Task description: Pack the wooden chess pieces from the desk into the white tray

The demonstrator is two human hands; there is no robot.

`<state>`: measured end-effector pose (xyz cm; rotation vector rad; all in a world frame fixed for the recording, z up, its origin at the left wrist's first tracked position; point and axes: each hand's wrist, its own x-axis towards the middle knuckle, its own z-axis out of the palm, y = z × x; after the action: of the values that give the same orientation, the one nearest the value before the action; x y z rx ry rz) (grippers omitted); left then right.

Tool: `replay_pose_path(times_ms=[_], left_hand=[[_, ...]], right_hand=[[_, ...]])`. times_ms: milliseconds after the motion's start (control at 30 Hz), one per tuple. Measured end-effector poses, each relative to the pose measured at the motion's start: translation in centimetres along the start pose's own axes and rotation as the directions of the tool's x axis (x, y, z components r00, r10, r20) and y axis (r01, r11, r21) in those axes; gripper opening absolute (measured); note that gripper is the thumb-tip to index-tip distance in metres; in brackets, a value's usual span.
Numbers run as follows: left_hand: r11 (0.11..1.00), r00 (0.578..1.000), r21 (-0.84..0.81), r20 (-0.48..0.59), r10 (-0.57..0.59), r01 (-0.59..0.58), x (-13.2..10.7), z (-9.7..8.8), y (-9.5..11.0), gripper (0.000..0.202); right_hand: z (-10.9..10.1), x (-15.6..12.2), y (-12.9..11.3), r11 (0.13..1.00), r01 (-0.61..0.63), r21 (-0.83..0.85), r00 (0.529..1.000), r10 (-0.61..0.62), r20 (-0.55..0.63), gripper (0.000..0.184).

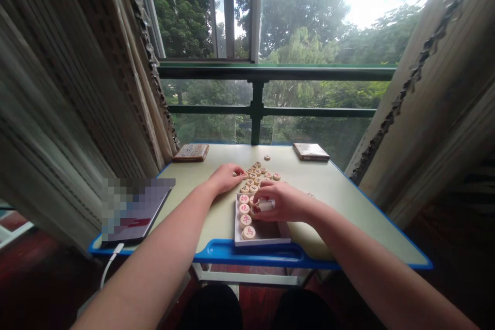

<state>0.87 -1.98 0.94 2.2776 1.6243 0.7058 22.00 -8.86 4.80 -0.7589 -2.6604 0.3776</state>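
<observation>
A white shallow box (270, 240) lies at the near edge of the small table (340, 191). Several round wooden game pieces with red characters (245, 215) sit in a column along its left side. My right hand (280, 201) hovers over the box, fingers curled round a small stack of pieces held on edge. My left hand (226, 176) rests on the table beside a loose pile of pieces (257, 175), its fingertips touching the pile's left edge; I cannot tell whether it holds one.
A tablet (133, 211) with a white cable lies at the table's left edge. A wooden box half (191, 152) sits far left, another (310, 151) far right. One stray piece (266, 157) lies beyond the pile. Curtains flank a window with a green railing.
</observation>
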Motion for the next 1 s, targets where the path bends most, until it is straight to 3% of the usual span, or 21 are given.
replay_pose_path(times_ms=[367,533,700,800,933,1000], left_hand=[[1.000,1.000,0.004,0.008,0.002,-0.002,-0.1,-0.1,0.0,0.033],[1.000,1.000,0.004,0.007,0.005,-0.005,-0.1,0.0,0.0,0.033],[1.000,1.000,0.008,0.013,-0.002,0.002,-0.1,0.0,-0.2,0.033],[1.000,1.000,-0.002,0.019,-0.019,0.019,-0.2,-0.1,0.0,0.036],[0.999,0.999,-0.014,-0.009,-0.053,0.053,-0.2,-0.1,0.2,0.054],[0.999,0.999,0.011,0.004,-0.051,0.051,-0.1,0.0,0.2,0.048]], right_hand=[[-0.5,0.1,-0.1,0.999,-0.019,0.032,1.000,0.019,0.018,0.016],[-0.7,0.0,0.3,0.999,-0.040,-0.024,0.993,0.042,0.113,0.006],[-0.7,-0.1,0.3,0.999,-0.026,-0.021,0.993,0.029,0.116,0.005],[-1.2,0.0,0.2,0.997,-0.062,-0.054,0.997,0.064,0.039,0.007],[-1.8,0.1,0.9,0.969,-0.202,-0.143,0.973,0.181,-0.144,0.008],[-1.8,0.1,1.7,0.949,-0.271,-0.162,0.950,0.237,-0.204,0.009]])
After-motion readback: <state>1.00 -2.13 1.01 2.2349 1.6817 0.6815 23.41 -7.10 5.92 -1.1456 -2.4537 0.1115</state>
